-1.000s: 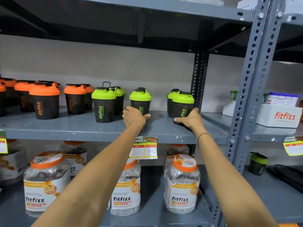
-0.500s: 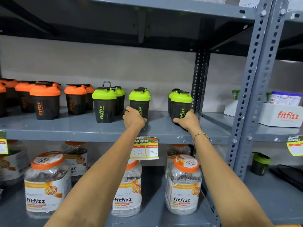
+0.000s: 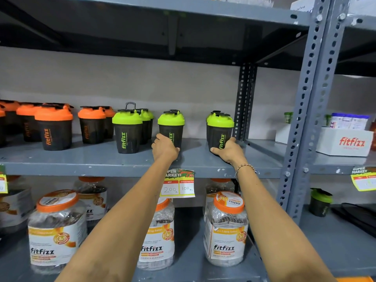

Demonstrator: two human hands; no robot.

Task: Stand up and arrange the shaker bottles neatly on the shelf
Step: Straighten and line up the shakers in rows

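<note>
Grey metal shelf [image 3: 61, 161], mid-frame, runs the width of the picture. Far left: a cluster of black shaker bottles with orange lids [image 3: 54, 128], upright, loosely bunched. Centre-left: a black shaker bottle with a lime-green lid [image 3: 127, 132] near the front edge, with more green-lidded ones tucked behind it; one carries a wire loop handle.

Centre: left hand [image 3: 164, 148] wraps the base of a green-lidded black shaker [image 3: 171, 127]; its fingers are curled closed around the lower body. The bottle stands upright, apart from its neighbours on both sides.

Right of centre: right hand [image 3: 228, 148] clasps the front bottle of a green-lidded pair [image 3: 220, 129], thumb on its left side, fingers closing round the right. This pair sits just beside the slotted grey upright [image 3: 243, 102].

Judgement: the step is closing gaps in the green row. Best done by sliding each bottle on its base rather than lifting; low grips suit that. Bring both leftward toward the centre-left group, fronts level, logos facing out. Watch the bottle hidden behind the right-hand one, as a shove could tip it.

Below the shelf lip: a paper price tag [image 3: 178, 183].
</note>
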